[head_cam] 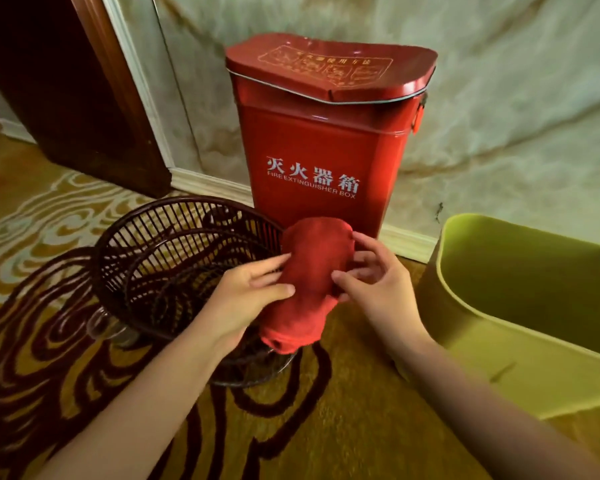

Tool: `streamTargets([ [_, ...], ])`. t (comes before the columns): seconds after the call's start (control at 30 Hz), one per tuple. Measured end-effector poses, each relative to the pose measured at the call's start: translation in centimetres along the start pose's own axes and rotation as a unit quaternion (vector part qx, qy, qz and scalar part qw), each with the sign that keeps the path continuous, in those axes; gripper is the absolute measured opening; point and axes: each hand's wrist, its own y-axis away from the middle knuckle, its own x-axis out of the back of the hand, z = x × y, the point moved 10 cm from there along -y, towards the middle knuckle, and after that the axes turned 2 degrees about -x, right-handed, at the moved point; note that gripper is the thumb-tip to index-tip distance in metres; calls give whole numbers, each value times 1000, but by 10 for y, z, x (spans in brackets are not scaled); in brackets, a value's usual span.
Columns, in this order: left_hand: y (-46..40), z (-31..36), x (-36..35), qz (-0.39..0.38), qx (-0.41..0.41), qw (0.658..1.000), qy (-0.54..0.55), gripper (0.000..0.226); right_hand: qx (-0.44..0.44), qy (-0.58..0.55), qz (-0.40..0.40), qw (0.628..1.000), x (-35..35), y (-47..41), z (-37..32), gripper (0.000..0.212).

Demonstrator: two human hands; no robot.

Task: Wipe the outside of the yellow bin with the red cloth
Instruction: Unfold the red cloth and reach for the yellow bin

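The red cloth is bunched into a thick roll and held up in the middle of the view, over the right rim of a dark basket. My left hand grips its left side, fingers laid across the fabric. My right hand holds the right side, thumb on the front and fingers behind. The yellow bin stands on the carpet at the right, open top facing up, its near wall just right of my right forearm. Neither hand touches the bin.
A dark wicker basket sits on the patterned carpet at the left. A tall red fire extinguisher box stands against the marble wall behind the cloth. A dark wooden door frame is at the upper left.
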Motion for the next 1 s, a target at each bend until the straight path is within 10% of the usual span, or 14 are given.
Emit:
streamTargets([
  [0.2,17,-6,-36,-111,33,993,14,45,9,125,-133,983,30,4,-25,97],
  [0.37,32,-28,-58,-124,25,992,31,49,-199,-200,-126,951,43,33,15,38],
  [0.57,49,-68,-103,-174,70,982,34,47,-265,-156,-182,934,67,92,67,37],
  [0.7,61,-85,-141,-267,91,956,-82,46,-261,-175,-85,946,108,114,97,26],
  [0.87,30,-1,-175,-210,-183,900,-335,37,-255,-146,-5,956,160,132,118,24],
  [1.0,33,45,-252,-240,-366,759,-482,45,-261,-131,29,956,187,143,126,26],
])
